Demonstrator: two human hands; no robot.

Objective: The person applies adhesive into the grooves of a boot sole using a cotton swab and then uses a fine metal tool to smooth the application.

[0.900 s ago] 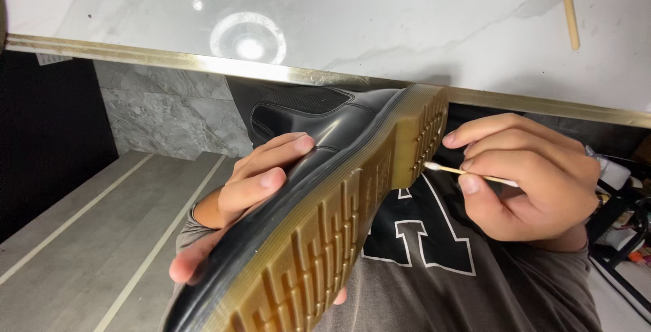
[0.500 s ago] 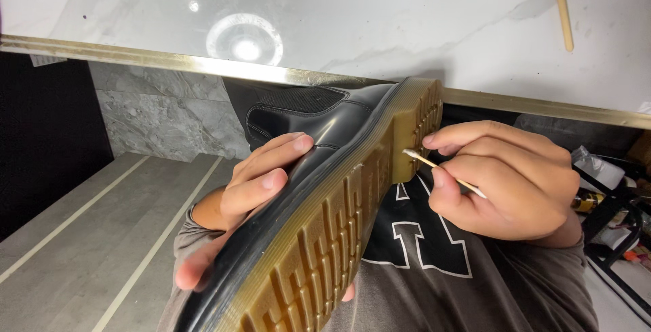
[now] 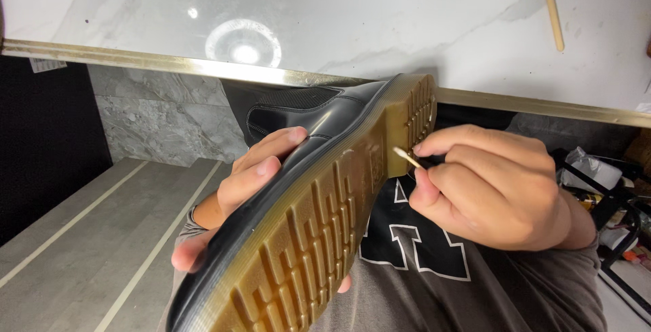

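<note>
We hold the black leather boot with its ridged tan sole (image 3: 298,237) up below the white marble worktop's (image 3: 380,20) front edge, our left hand (image 3: 237,189) wrapped tight around it. Our right hand's (image 3: 495,189) fingers pinch a thin wooden stick (image 3: 405,158) at the heel; we should poke gently, keeping the boot steady.

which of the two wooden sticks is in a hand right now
The short stick, pinched by the right hand at the boot's heel. The long stick lies untouched on the marble top.

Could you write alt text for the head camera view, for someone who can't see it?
A left hand holds a black boot sole-up while the right hand pokes a thin wooden stick at the tan treaded sole's heel, beneath a white marble tabletop.
</note>
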